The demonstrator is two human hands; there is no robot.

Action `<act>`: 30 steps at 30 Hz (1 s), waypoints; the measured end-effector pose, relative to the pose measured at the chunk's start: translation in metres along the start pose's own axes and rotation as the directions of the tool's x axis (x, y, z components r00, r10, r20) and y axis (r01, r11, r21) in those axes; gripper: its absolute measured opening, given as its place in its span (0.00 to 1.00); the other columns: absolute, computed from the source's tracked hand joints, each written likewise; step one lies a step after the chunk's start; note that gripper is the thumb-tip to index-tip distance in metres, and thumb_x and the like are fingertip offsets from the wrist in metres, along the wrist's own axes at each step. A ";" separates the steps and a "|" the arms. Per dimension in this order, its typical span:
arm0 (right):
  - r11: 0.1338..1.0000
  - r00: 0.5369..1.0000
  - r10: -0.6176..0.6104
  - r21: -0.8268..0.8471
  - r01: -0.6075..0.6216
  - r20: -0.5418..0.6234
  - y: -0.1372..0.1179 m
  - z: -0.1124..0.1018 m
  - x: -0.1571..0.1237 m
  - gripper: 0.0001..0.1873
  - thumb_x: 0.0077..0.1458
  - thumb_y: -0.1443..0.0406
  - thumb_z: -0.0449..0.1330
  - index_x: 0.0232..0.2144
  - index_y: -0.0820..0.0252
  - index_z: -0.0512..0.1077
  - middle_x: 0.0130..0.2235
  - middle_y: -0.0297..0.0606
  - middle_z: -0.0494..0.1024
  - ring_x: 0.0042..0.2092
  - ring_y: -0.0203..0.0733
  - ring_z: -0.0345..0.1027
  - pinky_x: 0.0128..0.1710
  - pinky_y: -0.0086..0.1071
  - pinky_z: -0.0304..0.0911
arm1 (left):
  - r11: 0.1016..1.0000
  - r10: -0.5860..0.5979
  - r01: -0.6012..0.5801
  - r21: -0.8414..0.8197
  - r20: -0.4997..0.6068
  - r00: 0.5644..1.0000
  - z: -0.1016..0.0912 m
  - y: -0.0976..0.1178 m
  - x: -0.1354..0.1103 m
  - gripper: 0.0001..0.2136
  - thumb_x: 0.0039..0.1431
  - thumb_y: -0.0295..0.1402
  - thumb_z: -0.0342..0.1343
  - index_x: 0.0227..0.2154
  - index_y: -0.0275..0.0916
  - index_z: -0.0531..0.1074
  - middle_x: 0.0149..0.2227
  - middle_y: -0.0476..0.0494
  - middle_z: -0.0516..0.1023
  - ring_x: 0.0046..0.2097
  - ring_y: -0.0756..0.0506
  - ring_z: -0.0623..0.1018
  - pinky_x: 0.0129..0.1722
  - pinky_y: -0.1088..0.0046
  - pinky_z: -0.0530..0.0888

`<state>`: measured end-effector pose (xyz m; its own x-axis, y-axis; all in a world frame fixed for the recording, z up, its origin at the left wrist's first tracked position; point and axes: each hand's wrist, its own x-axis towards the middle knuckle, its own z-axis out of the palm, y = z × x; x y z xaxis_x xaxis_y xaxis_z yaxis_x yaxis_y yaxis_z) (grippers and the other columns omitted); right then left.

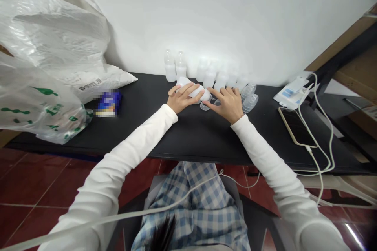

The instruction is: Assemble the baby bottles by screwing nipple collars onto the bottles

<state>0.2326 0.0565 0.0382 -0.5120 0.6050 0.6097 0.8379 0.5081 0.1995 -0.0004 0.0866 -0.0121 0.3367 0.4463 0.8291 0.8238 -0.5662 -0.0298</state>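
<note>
A white plastic bottle [202, 93] lies tilted above the black table, its narrow end toward the right. My left hand [186, 98] is wrapped round its body from the near side. At the narrow end, the thumb and index finger of my right hand [226, 104] close about the bottle's tip; a small translucent part shows between them, too small to make out. Just below the fingers sits a clear round cap [204, 106]. Clear domed caps [250, 102] lie beside my right hand. Behind both hands stand several white bottles [210, 77], partly hidden by the right hand.
Two capped bottles [170, 66] stand against the wall at the back of the black table [194, 137]. Large plastic bags [53, 43] and a blue packet [109, 102] occupy the left. On the right lie a phone [297, 127], a white-and-blue pack [292, 93] and a loose white cable [331, 133].
</note>
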 end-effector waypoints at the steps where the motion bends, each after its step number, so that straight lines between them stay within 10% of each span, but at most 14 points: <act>1: 1.000 1.000 -0.004 0.008 0.004 0.007 0.001 0.000 0.000 0.29 0.64 0.44 0.51 0.54 0.54 0.74 0.31 0.40 0.74 0.37 0.47 0.62 0.41 0.40 0.47 | 1.000 0.004 -0.004 -0.002 0.003 1.000 0.000 0.000 0.000 0.15 0.69 0.31 0.50 0.53 0.61 0.70 0.50 0.55 0.82 0.54 0.49 0.79 0.63 0.61 0.62; 16: 0.882 0.937 0.304 0.423 -0.208 -0.173 0.019 0.009 -0.003 0.23 0.66 0.47 0.49 0.37 0.56 0.74 0.34 0.38 0.76 0.39 0.43 0.70 0.46 0.41 0.58 | 0.976 -0.216 0.216 0.012 0.088 0.972 -0.021 0.011 0.009 0.22 0.65 0.27 0.50 0.58 0.57 0.71 0.57 0.44 0.77 0.61 0.39 0.72 0.61 0.52 0.57; 23: 0.669 0.796 0.565 0.685 -0.289 -0.216 0.014 0.026 -0.003 0.27 0.68 0.48 0.46 0.32 0.57 0.75 0.36 0.41 0.73 0.43 0.43 0.69 0.48 0.43 0.66 | 0.988 -0.157 0.157 0.016 0.083 0.984 -0.020 0.013 0.009 0.22 0.61 0.26 0.51 0.57 0.49 0.72 0.56 0.39 0.78 0.58 0.36 0.73 0.56 0.52 0.59; 30: 0.652 0.825 0.536 0.709 -0.271 -0.178 -0.003 0.030 -0.005 0.26 0.67 0.46 0.46 0.34 0.55 0.73 0.38 0.42 0.73 0.44 0.44 0.68 0.49 0.44 0.67 | 0.999 -0.034 0.036 -0.011 0.168 0.985 -0.024 0.022 0.011 0.24 0.64 0.28 0.51 0.62 0.50 0.69 0.57 0.40 0.77 0.58 0.37 0.74 0.56 0.56 0.60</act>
<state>0.2274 0.0700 0.0115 0.0601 0.6627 0.7465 0.5505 0.6018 -0.5786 0.0110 0.0623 0.0101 0.3802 0.5751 0.7244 0.8303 -0.5573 0.0066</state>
